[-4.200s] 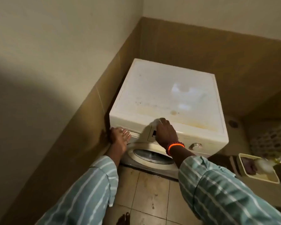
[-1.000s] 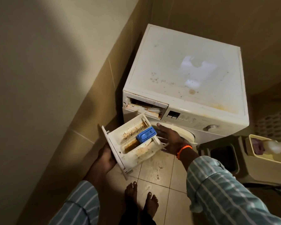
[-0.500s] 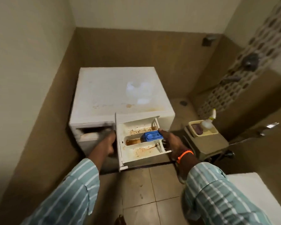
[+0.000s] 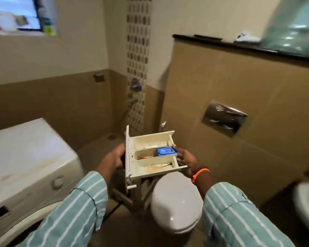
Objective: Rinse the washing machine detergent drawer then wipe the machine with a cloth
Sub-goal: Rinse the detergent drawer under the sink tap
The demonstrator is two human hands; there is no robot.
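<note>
above the closed toilet lid (image 4: pixel 177 202), both hands' fingers grip the stained detergent drawer (image 4: pixel 150 155), left hand (image 4: pixel 112 157) at its front panel, right hand (image 4: pixel 185 160) at its rear; best kept level, compartments up, until water is reached.

You hold the detergent drawer (image 4: pixel 151 157) level: cream plastic, three rust-stained compartments, blue insert (image 4: pixel 166 151) in the middle one, front panel leftward.

Closed toilet (image 4: pixel 176 202); flush plate (image 4: pixel 224 118)
</note>
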